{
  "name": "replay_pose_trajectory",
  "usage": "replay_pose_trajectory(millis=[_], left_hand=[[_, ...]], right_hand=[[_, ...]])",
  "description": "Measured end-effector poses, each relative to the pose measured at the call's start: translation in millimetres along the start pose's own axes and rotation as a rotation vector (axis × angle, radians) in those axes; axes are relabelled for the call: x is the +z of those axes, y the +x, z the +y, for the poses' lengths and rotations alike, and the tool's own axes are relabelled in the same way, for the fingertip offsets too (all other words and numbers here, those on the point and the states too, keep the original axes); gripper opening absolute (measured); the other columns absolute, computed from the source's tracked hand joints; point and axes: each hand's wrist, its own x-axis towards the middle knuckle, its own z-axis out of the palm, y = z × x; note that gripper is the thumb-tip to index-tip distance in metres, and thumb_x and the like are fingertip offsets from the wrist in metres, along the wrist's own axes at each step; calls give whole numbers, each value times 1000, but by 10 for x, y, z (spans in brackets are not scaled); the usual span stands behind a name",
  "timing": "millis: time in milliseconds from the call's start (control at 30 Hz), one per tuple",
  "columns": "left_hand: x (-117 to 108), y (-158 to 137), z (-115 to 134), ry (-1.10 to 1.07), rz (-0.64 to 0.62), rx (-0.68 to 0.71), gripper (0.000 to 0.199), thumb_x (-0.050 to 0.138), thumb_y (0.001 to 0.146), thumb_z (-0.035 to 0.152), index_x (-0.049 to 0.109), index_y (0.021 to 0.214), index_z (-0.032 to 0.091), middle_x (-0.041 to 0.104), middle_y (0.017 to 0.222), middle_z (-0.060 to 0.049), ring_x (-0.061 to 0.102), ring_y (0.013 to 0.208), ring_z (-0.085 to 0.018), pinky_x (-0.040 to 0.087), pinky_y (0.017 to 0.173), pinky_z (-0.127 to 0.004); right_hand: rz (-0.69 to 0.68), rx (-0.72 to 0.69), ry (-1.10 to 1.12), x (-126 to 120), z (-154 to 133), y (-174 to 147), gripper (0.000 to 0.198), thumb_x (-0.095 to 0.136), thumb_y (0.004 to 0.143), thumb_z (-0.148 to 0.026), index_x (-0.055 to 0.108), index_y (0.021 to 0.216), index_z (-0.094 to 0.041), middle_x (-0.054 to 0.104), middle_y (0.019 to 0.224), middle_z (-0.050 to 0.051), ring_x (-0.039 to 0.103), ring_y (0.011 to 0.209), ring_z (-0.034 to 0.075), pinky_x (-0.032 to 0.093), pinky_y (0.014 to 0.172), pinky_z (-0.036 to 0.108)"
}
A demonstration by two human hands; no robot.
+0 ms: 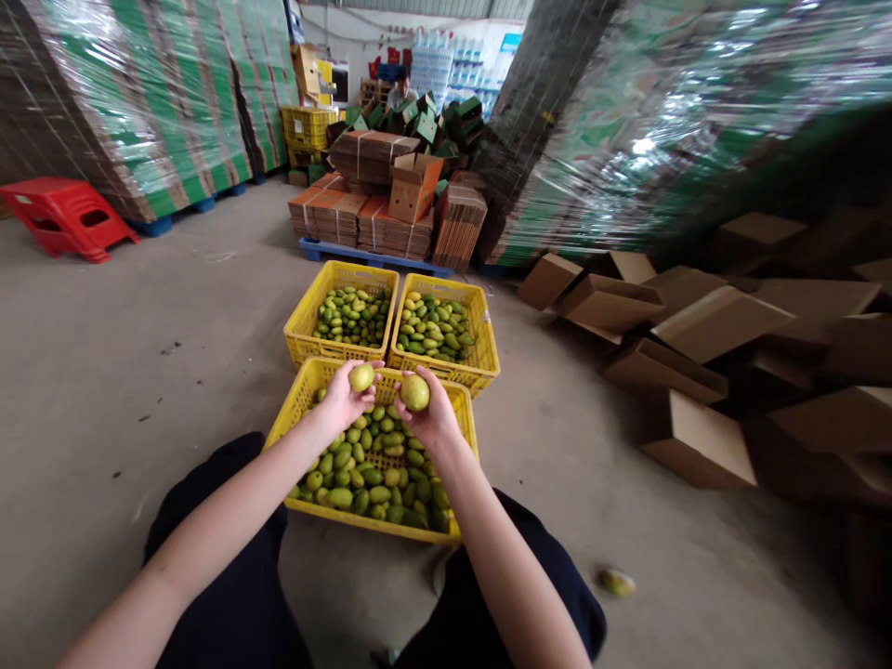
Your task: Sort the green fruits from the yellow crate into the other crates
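Note:
Over the far side of the nearest yellow crate (373, 528), both my hands are raised, each with a fruit in it. My left hand (344, 401) is closed on a yellow-green mango (361, 376). In my right hand (433, 415) the fingers wrap round a second, slightly larger mango (415, 393). Many green and yellowish mangoes (376, 478) lie in the crate below, with part of its slotted floor showing. Just beyond stand two more yellow crates, the left one (301, 346) and the right one (484, 346), both holding mangoes.
One loose mango (617, 583) lies on the floor at my right. Open cardboard boxes (697, 427) are heaped on the right. Flattened cartons (394, 228) sit on a blue pallet (341, 253) ahead. A red stool (70, 214) stands at left. Farther back is a person (401, 91).

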Motion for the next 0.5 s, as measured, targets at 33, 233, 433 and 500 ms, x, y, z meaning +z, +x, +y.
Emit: replay_pose_trajectory(millis=[33, 233, 433, 500], left_hand=[[-5, 16, -7, -4, -6, -23, 26, 41, 90, 18, 65, 91, 7, 59, 59, -4, 45, 38, -6, 31, 33, -14], [34, 9, -13, -28, -15, -25, 32, 32, 91, 21, 61, 82, 9, 58, 58, -7, 45, 41, -11, 32, 34, -18], [68, 10, 35, -79, 75, -60, 27, 33, 93, 16, 56, 79, 11, 53, 55, -5, 48, 46, -13, 38, 36, -18], [64, 22, 33, -88, 74, -88, 26, 36, 96, 21, 56, 82, 11, 54, 57, -5, 50, 48, -13, 41, 38, -18]], right_hand=[[-11, 7, -6, -2, 2, 6, 16, 54, 84, -34, 55, 80, -19, 65, 57, 3, 50, 38, 12, 32, 32, 19], [-154, 39, 31, -19, 2, 6, 15, 49, 80, -22, 61, 82, -14, 69, 69, 8, 64, 56, 17, 52, 49, 25], [-102, 91, 42, -8, -8, 19, 17, 48, 84, -15, 63, 77, -13, 69, 64, 8, 64, 55, 16, 54, 51, 22], [-83, 82, 32, 16, -10, 15, 21, 48, 90, -18, 64, 77, -12, 69, 62, 7, 63, 51, 13, 54, 49, 20]])
